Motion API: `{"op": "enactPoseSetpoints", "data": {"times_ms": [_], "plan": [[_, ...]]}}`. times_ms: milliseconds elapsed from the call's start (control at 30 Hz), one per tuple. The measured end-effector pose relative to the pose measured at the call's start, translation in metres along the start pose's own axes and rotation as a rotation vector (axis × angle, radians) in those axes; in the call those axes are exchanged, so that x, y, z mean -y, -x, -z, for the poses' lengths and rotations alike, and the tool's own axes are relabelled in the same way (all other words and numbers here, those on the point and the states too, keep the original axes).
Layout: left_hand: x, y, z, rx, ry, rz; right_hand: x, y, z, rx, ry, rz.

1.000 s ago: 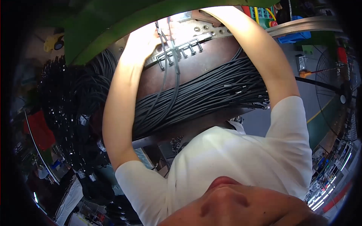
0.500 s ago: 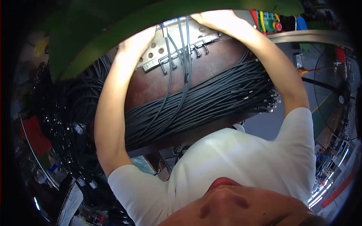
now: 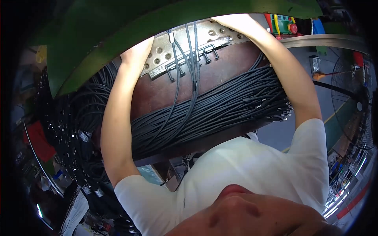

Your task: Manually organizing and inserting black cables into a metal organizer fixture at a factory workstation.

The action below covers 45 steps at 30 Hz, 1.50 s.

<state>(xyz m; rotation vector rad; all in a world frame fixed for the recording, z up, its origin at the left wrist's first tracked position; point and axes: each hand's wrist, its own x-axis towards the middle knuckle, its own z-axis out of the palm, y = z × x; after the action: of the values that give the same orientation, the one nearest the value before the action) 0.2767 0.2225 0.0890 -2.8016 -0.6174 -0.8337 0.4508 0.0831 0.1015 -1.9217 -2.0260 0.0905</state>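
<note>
Examined the head view. Found the left hand point(image 3: 138, 49) at the upper left of centre, beside the left end of a drilled metal plate point(image 3: 163, 44), with fingers hidden behind a green machine frame point(image 3: 118, 33). Found the right hand point(image 3: 233, 20) at the top, right of centre, by the plate's other end, with fingertips likewise out of sight. Recorded both hands as well apart from each other. Could not tell the grip of either hand, closed or otherwise.

Traced several loose black cables point(image 3: 191, 63) from the upper centre, down across the plate and a black pegged bracket point(image 3: 215, 54) on its front edge, to the middle of the frame. Noted a pale tag point(image 3: 171, 38) on one cable. Located a thick black cable bundle point(image 3: 212, 108) across the frame's centre, lying on a brown table point(image 3: 157, 94) between the forearms, with small metallic ends toward the right.

Observed a further dark cable mass point(image 3: 65, 129) at the left, a red button point(image 3: 293, 28) at the upper right, and an orange-handled tool point(image 3: 318, 76) below.
</note>
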Motion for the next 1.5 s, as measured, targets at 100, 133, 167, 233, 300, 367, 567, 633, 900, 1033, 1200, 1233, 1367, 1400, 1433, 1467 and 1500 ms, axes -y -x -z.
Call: {"op": "enactPoseSetpoints", "data": {"times_ms": [100,133,167,233,300,367,567,633,900,1033,1200,1233,1367,1400,1433,1467,1500], "plan": [[-0.004,-0.003,0.002,-0.048,0.063,-0.030,-0.001,0.000,-0.003,-0.001,0.002,0.004],[-0.005,-0.004,0.002,-0.080,0.151,0.001,-0.002,0.000,-0.004,-0.002,0.004,0.007],[-0.005,-0.003,0.002,-0.079,0.148,0.001,-0.003,0.000,-0.004,-0.003,0.005,0.010],[-0.004,-0.001,0.002,-0.120,0.268,0.125,-0.002,-0.001,-0.006,-0.008,0.006,0.011],[-0.004,0.000,0.002,-0.151,0.224,0.101,-0.002,-0.002,-0.008,-0.010,0.009,0.012],[-0.003,0.001,-0.001,-0.186,0.183,0.081,-0.002,-0.002,-0.009,-0.010,0.016,0.014],[0.016,0.004,-0.020,-0.025,0.228,0.028,0.002,-0.012,-0.007,-0.001,0.053,0.046],[0.010,-0.005,-0.006,-0.043,0.318,0.068,0.007,-0.011,-0.009,0.006,0.069,0.039],[-0.005,-0.018,0.012,0.103,0.329,0.296,0.024,-0.018,-0.012,0.033,0.141,0.064],[0.007,-0.012,-0.001,0.046,0.318,0.267,0.033,-0.020,-0.013,0.045,0.169,0.081],[0.008,-0.011,-0.010,0.036,0.321,0.269,0.035,-0.022,-0.012,0.052,0.198,0.098],[0.008,-0.008,-0.005,0.034,0.339,0.276,0.034,-0.022,-0.012,0.051,0.202,0.101],[0.002,-0.009,0.003,0.036,0.417,0.291,0.030,-0.021,-0.013,0.051,0.218,0.102],[-0.001,-0.009,0.007,0.040,0.431,0.297,0.031,-0.021,-0.014,0.051,0.216,0.105],[0.005,-0.014,0.004,0.045,0.446,0.303,0.032,-0.020,-0.015,0.050,0.214,0.107],[0.002,-0.010,0.009,0.049,0.462,0.309,0.033,-0.020,-0.016,0.050,0.212,0.110],[-0.001,-0.010,0.010,0.051,0.481,0.314,0.032,-0.020,-0.016,0.051,0.215,0.110]]}}
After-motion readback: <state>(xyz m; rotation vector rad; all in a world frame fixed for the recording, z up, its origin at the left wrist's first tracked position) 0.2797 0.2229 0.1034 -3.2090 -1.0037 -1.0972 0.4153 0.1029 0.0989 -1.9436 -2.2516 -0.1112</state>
